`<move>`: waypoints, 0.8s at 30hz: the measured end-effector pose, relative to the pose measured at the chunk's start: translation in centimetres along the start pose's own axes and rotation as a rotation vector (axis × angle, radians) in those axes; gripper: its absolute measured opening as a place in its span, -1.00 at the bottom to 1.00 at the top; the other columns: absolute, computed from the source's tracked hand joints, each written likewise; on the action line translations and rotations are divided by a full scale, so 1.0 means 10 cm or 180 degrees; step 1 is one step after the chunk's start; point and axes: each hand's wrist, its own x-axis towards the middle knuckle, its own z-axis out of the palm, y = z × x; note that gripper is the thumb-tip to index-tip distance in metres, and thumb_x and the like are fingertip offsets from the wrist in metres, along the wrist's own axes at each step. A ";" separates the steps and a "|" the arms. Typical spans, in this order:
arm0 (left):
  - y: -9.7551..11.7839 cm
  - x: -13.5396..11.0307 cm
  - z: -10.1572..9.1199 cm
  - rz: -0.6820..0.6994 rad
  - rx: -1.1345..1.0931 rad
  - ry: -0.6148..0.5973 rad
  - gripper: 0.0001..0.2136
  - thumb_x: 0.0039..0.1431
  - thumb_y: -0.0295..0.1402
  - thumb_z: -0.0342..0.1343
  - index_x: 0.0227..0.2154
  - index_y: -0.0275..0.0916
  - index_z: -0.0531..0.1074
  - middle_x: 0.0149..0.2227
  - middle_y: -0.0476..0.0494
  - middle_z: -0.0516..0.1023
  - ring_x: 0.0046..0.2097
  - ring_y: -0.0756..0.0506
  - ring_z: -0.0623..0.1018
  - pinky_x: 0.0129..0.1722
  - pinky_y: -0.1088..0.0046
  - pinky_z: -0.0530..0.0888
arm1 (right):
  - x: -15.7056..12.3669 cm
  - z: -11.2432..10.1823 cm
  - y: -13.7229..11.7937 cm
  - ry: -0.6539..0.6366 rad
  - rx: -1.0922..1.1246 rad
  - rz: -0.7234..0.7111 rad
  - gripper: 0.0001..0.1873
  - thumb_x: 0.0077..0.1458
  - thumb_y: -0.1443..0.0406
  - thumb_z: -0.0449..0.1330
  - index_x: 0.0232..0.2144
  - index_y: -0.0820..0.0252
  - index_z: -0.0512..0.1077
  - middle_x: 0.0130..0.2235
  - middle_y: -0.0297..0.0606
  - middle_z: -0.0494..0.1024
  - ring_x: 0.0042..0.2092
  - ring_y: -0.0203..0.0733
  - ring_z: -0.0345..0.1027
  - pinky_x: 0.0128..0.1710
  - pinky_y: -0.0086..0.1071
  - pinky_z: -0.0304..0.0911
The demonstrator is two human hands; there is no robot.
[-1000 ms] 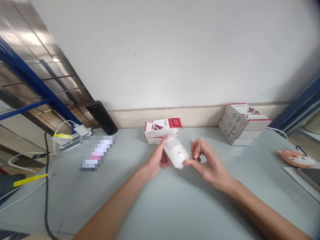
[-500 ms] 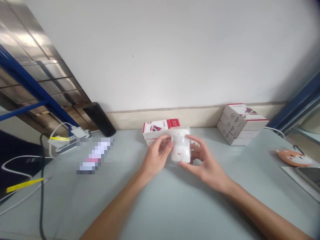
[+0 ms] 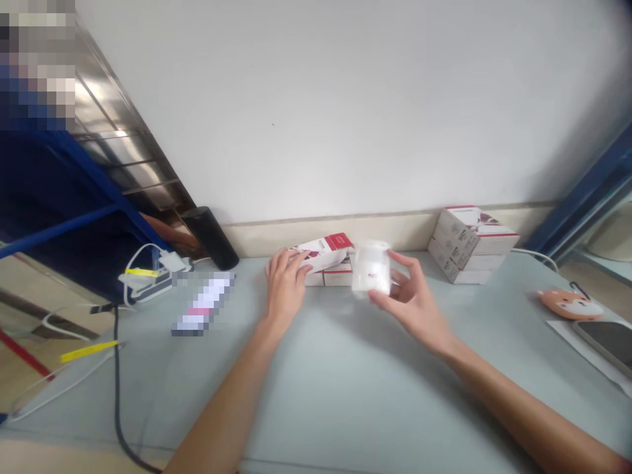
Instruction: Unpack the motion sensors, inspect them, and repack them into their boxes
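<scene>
Right hand (image 3: 411, 301) grasping white plastic sensor (image 3: 371, 268) between thumb and fingers, held just above tabletop. Left hand (image 3: 284, 284) open, fingertips (image 3: 299, 258) touching tilted red-and-white box (image 3: 326, 253). Stacked boxes (image 3: 471, 245) beyond right hand.

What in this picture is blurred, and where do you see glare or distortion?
Head view: the white plastic device in the right hand looks soft and washed out; the metal panel shows glare; the wide lens bends the skirting board; a patch is pixelated.
</scene>
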 end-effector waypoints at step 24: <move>0.57 -0.23 0.04 -0.1148 -0.2596 -0.0799 -0.51 0.50 0.00 -0.14 -0.05 -0.22 0.61 -0.02 -0.20 0.70 0.03 -0.18 0.65 0.03 0.31 0.55 | 0.22 -0.23 -0.28 0.0699 -0.1436 -0.1176 -0.15 0.09 0.03 0.44 0.32 -0.11 0.17 -0.12 -0.21 0.55 -0.08 0.07 0.47 -0.01 0.09 0.41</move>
